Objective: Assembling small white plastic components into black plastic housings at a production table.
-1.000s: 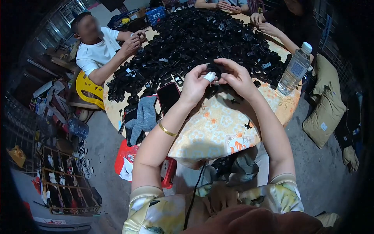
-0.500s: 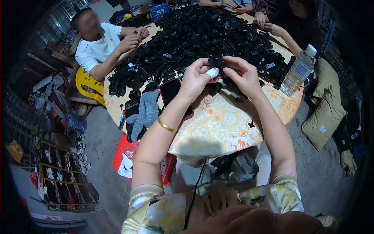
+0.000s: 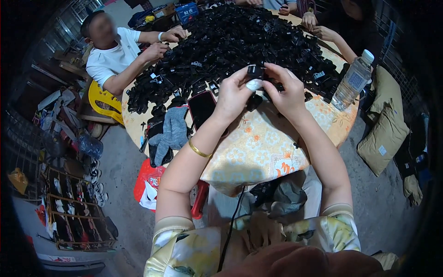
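Left hand (image 3: pixel 232 96) and right hand (image 3: pixel 287 91) face each other at the near edge of a big pile (image 3: pixel 240 44) of small black pieces. The left fingers are bent in and, with a thumb that wears a white wrap (image 3: pixel 254 85), pinch a black part (image 3: pixel 255 71). This part is held up in front of the pile's near edge. The right hand is half curled, its thumb and forefinger a little apart beside the same part; whether they grip it, I cannot tell. A gold bangle (image 3: pixel 199 148) circles the left wrist.

A phone (image 3: pixel 202 111) with a dark screen lies at the near left edge of the pile, and a gray glove (image 3: pixel 174 130) lies left of it, farther from the pile. To the right of the pile, a clear bottle (image 3: pixel 353 84) with a white cap stands on the cloth-covered table (image 3: pixel 251 159). Left of the pile, a person in a white shirt (image 3: pixel 108 60) has both hands at its edge, near a yellow chair (image 3: pixel 99 99). At the pile's far right, another person's hands (image 3: pixel 318 27) are close together.
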`<state>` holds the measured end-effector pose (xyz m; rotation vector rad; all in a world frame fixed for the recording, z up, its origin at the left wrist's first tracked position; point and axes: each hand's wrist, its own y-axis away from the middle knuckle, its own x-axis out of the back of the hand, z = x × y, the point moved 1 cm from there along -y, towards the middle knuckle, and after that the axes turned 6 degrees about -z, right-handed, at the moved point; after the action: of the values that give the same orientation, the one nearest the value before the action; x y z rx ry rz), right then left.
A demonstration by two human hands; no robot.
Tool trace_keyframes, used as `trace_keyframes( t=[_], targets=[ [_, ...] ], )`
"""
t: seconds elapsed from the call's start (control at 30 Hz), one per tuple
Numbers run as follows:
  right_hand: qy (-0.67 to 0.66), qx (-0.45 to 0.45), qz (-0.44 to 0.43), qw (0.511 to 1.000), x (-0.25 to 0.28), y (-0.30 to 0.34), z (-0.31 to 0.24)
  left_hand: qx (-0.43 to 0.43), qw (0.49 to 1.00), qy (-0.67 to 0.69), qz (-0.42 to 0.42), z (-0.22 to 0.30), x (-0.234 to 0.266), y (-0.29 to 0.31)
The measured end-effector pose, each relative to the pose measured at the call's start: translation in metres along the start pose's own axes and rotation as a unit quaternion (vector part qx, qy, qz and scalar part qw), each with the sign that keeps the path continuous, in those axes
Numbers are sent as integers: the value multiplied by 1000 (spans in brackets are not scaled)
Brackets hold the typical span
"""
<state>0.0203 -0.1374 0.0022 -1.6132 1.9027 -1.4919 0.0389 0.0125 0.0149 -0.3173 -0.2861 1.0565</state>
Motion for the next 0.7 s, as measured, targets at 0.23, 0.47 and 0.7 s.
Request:
trace_keyframes(
  t=[0.23,0.47,0.7],
  targets=[
    [104,88,38,990,-5,1,-17,-29,997,65,36,-1,-7,4],
    [30,100,57,993,-4,-1,-7,-59,997,44,20,2,0,3],
    [-50,-133,24,989,12,-2,35,103,894,-260,-350,7,-4,10]
  ],
)
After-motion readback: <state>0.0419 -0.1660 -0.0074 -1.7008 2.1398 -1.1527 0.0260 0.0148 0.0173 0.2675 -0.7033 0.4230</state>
